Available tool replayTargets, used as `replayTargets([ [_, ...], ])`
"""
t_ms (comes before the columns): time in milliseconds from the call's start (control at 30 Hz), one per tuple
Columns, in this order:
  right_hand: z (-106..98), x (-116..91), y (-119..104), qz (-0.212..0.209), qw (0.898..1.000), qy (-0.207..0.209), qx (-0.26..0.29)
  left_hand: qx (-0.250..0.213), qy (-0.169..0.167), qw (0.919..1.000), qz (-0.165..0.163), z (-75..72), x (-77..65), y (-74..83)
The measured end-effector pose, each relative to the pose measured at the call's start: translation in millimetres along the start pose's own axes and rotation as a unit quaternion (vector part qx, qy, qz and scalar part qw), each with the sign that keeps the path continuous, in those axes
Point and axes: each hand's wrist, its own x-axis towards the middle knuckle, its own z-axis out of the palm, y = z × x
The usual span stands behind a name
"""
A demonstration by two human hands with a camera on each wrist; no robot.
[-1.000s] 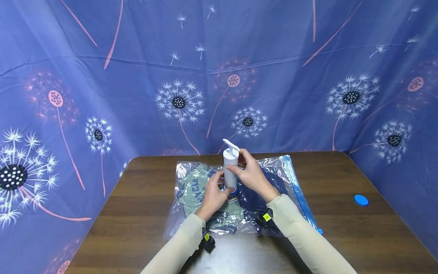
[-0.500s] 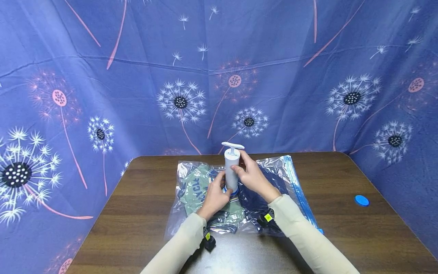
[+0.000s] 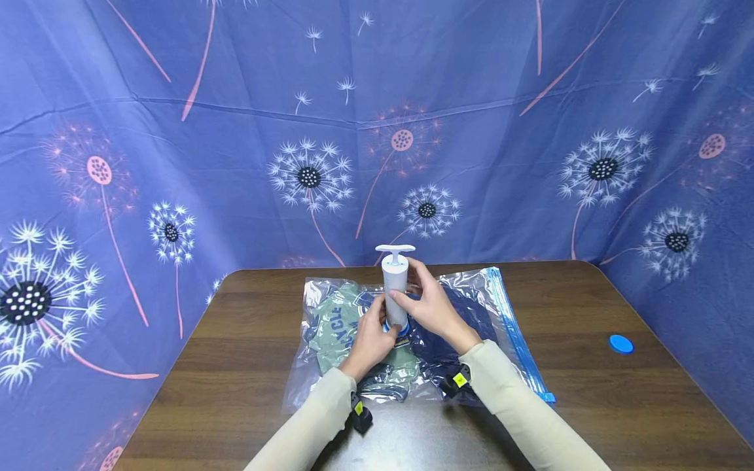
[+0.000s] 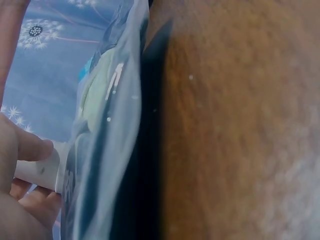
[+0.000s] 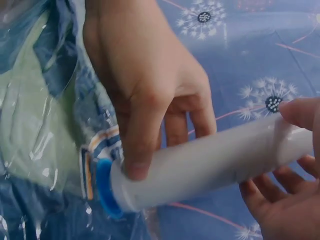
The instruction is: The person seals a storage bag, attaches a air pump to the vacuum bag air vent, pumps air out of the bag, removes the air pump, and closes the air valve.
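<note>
A white hand pump (image 3: 396,288) with a T-shaped handle stands upright on a clear vacuum storage bag (image 3: 297,376), its base at a blue valve ring (image 5: 106,189). Low on the barrel, my left hand (image 3: 370,337) grips it, thumb in front near the base. Higher up, my right hand (image 3: 434,306) holds the barrel from the right side, thumb across the front. Inside the bag lie a green printed garment (image 3: 330,327) and a dark navy garment (image 3: 471,314). In the left wrist view the pump's lower end shows between thumb and fingers.
The bag's blue zip edge (image 3: 518,333) runs down its right side, with a slider at the near corner. A round blue cap (image 3: 621,344) lies on the brown wooden table (image 3: 235,366) at the right. A blue dandelion-print cloth (image 3: 377,98) hangs behind.
The pump's handle has turned from an angled position to lying crosswise, and the pump has straightened up. Both hands stay on the barrel; the bag lies where it was.
</note>
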Motion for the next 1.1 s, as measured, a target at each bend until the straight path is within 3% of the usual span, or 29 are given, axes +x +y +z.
replayTargets([
  [267,5.1,3.3,-10.6,0.015,0.997,0.068,-0.029,0.011,0.010,0.9999,-0.006,1.7,-0.7,1.8],
  [433,6.6,4.0,-11.8,0.020,0.996,0.083,-0.034,0.025,0.015,0.9996,-0.006,1.9,-0.7,2.8],
  [700,3.3,6.1,-10.6,0.008,0.998,0.061,-0.024,0.016,-0.008,0.9998,0.003,-3.1,3.8,0.8],
  [900,-0.6,7.6,-10.2,0.001,0.999,0.029,-0.014,-0.006,-0.046,0.9988,0.018,-9.5,8.6,-2.2],
  [1100,-6.0,11.8,-5.6,-0.023,1.000,-0.006,-0.016,0.005,-0.092,0.9951,0.036,-18.1,14.1,-4.0],
])
